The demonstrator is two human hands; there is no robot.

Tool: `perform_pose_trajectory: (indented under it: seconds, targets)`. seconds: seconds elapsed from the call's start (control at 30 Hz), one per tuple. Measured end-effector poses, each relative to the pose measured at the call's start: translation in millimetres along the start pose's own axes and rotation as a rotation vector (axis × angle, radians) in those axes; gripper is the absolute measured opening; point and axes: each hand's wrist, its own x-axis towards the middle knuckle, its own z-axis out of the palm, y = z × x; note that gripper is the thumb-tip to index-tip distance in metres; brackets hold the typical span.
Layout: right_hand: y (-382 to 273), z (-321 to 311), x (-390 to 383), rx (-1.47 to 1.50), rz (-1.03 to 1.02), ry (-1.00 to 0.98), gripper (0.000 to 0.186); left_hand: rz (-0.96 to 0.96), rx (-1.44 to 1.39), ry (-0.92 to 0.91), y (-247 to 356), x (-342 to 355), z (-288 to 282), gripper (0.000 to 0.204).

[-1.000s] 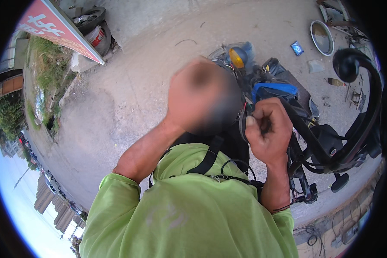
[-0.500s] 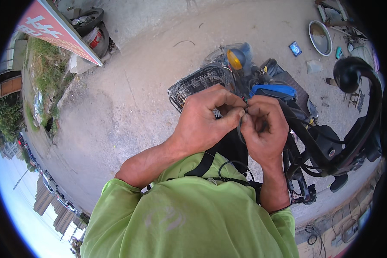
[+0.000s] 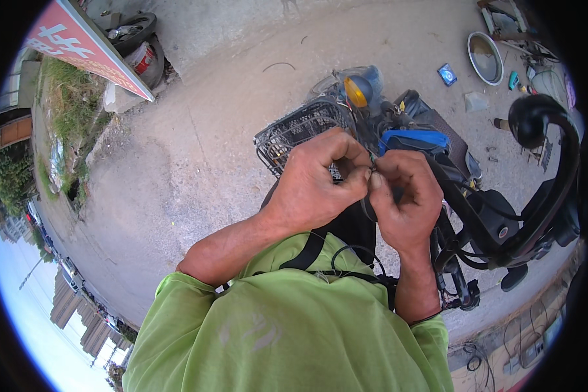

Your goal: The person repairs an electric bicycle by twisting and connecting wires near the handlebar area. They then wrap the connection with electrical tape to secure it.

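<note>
My two hands meet fingertip to fingertip in front of my green shirt. My left hand (image 3: 317,176) is closed in a pinch of thumb and forefinger on a thin wire (image 3: 372,163). From the other side, my right hand (image 3: 405,193) pinches the same wire, its fingers curled in. A small greenish bit shows at the top of the wire, while the fingertips cover most of it. Just beyond the hands stands a black basket (image 3: 294,128) with an orange lamp (image 3: 356,91) by it. A blue piece (image 3: 415,139) lies beyond my right hand.
A black curved bar with a rounded end (image 3: 528,122) rises on the right, close to my right forearm. On the ground farther off are a metal basin (image 3: 501,65) and a blue box (image 3: 447,74). A red signboard (image 3: 88,49) and a tyre (image 3: 137,36) stand far left.
My right hand has tilted and shifted slightly to the right and down, with its thumb higher at the wire. The left fingertips have moved a little; both hands still pinch.
</note>
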Motion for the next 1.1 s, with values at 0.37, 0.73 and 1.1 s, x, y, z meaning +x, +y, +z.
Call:
perform_pose_trajectory:
  seconds: [0.37,0.73,1.1]
  targets:
    - [-25,-7,3,-0.087,0.285,-0.070,0.012,0.420,0.224,0.103,-10,1,4,0.019]
    - [-18,0,-9,0.302,0.524,-0.013,0.007,0.255,-0.021,0.106,-12,-10,20,0.019]
    - [-15,-3,-13,0.302,0.450,-0.045,0.007,0.465,0.175,0.010,3,-6,-4,0.022]
